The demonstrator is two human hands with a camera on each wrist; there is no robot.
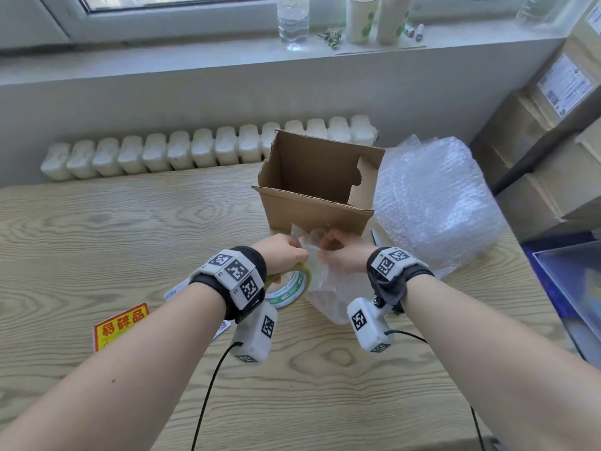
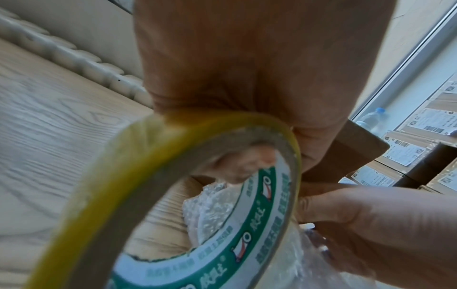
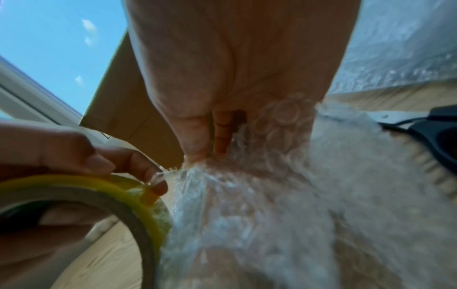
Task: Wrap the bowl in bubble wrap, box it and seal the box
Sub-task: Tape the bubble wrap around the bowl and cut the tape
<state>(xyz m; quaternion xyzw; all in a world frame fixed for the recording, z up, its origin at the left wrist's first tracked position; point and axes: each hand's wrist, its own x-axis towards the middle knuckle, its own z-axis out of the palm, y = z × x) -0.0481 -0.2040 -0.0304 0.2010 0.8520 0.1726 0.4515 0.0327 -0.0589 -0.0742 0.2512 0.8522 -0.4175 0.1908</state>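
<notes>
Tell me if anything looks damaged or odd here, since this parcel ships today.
The box stands out: its right flap has a ragged bite torn from the edge, and the back flap's rim is nicked, which could make sealing harder. Otherwise the left hand holds the tape and the right hand pinches the bubble wrap normally.

Bright daylight from the window (image 1: 182, 1) ahead; wrist views blurred up close, edges bent by wide-angle lenses.

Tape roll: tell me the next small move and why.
Probably pull a short length off the tape roll and press it over the bunched wrap. The left hand grips the roll, the right hand pinches the gathered top, and the box stands open behind, apparently still empty.
</notes>
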